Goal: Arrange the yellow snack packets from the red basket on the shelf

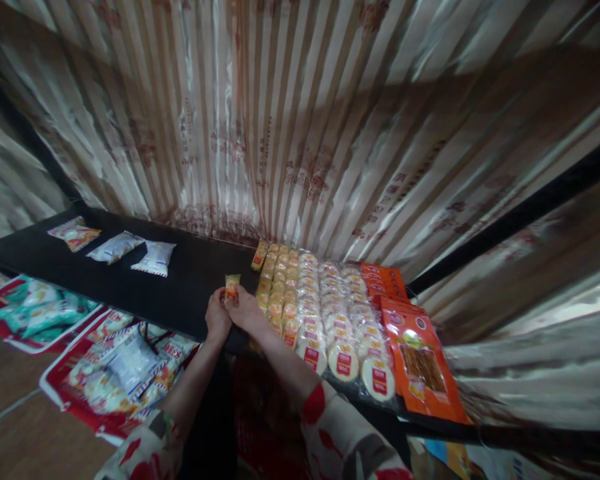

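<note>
Above the black shelf [190,293], a small yellow snack packet [231,283] with an orange-red label stands upright in my fingers. My left hand [217,315] pinches its lower left side, and my right hand [245,311] closes on its lower right; some fingers are hidden behind. Just to the right lie rows of similar yellow packets [279,280], with one single yellow packet [259,255] at the back left of them. Beside those rows, round white packaged cakes [344,360] with red labels overlap in several columns.
Orange snack bags [420,360] lie at the shelf's right end. Three loose bags, one a pale bag [154,257], rest on the left part. Below stand a red basket [60,380] of snack bags and another basket [17,343] with green bags. A striped curtain [290,120] hangs behind.
</note>
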Demonstrator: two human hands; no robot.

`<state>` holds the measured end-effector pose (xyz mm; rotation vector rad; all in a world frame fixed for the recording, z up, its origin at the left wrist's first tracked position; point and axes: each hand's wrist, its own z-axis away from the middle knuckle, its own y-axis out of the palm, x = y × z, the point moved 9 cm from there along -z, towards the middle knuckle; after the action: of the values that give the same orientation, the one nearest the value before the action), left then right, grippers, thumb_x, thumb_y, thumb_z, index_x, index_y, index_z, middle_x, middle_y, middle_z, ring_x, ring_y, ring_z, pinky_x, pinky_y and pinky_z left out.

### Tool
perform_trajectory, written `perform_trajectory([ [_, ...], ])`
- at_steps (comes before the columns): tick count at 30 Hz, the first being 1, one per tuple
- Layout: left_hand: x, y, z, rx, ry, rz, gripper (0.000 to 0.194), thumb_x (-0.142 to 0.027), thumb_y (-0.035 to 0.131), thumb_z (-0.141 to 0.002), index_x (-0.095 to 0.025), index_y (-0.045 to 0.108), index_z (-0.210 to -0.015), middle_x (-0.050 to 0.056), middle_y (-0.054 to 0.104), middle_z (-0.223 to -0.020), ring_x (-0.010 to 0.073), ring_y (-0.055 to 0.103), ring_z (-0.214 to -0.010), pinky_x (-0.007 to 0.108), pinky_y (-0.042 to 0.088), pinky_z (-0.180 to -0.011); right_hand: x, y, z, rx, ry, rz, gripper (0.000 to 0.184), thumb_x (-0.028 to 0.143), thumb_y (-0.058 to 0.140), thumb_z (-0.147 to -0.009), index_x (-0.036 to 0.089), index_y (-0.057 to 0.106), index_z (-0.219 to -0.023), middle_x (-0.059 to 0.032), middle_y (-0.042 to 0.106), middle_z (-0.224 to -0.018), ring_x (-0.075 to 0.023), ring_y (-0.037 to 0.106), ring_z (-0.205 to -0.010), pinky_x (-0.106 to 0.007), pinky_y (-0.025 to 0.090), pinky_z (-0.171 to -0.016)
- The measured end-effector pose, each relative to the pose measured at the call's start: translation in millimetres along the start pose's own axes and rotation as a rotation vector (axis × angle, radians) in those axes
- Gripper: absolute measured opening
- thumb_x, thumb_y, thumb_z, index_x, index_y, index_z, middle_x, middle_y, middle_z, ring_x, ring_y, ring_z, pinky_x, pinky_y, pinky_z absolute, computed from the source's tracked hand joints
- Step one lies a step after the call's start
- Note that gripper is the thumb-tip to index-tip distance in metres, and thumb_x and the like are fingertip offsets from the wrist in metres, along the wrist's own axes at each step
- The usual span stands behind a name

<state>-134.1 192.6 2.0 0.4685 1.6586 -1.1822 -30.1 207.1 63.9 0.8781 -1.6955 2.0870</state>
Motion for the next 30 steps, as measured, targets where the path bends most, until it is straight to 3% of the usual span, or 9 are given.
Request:
perform_trajectory([
  [9, -12, 29.5, -22, 0.017, -0.073, 0.066, 0.035, -0.02, 0.051, -0.079, -0.017, 0.057, -0.114, 0.009, 0.064, -0.108, 0.0207, 0.06, -0.099, 0.032, 0.045, -0.088, -9, -14, -29, 0.055, -0.005, 0.007, 0.028, 0.015, 0.045, -0.083, 0.017, 0.066, -0.101, -0.0073, 0.069, -0.102, -0.0158, 0.064, -0.095, -0.021, 0.045, -0.081],
  [17, -24, 48.6, -38, -0.009, -0.043, 0.128, 0.04, -0.01, 0.047, -0.076, -0.018, 0.058, -0.113, 0.008, 0.065, -0.111, 0.0189, 0.06, -0.102, 0.03, 0.045, -0.091, -19, -25, -49, 0.037, 0.02, -0.019, 0.03, 0.016, 0.049, -0.081, 0.014, 0.065, -0.107, -0.0099, 0.067, -0.107, -0.0173, 0.062, -0.099, -0.023, 0.044, -0.085],
  [22, -33, 57.7, -41, 0.018, -0.07, 0.096, 0.035, -0.015, 0.047, -0.078, -0.018, 0.058, -0.111, 0.006, 0.069, -0.096, 0.0185, 0.064, -0.088, 0.029, 0.047, -0.08, -27, -34, -61, 0.005, 0.035, -0.053, 0.023, 0.019, 0.051, -0.08, 0.017, 0.069, -0.095, -0.0071, 0.069, -0.092, -0.0171, 0.063, -0.087, -0.025, 0.045, -0.077],
  [30, -53, 64.3, -50, 0.108, 0.074, 0.155, 0.037, -0.014, 0.048, -0.075, -0.017, 0.061, -0.11, 0.005, 0.07, -0.099, 0.0173, 0.065, -0.09, 0.026, 0.048, -0.081, -35, -35, -76, 0.0, 0.063, 0.011, 0.021, 0.02, 0.048, -0.081, 0.016, 0.068, -0.082, -0.0055, 0.068, -0.085, -0.0139, 0.06, -0.079, -0.022, 0.042, -0.072],
])
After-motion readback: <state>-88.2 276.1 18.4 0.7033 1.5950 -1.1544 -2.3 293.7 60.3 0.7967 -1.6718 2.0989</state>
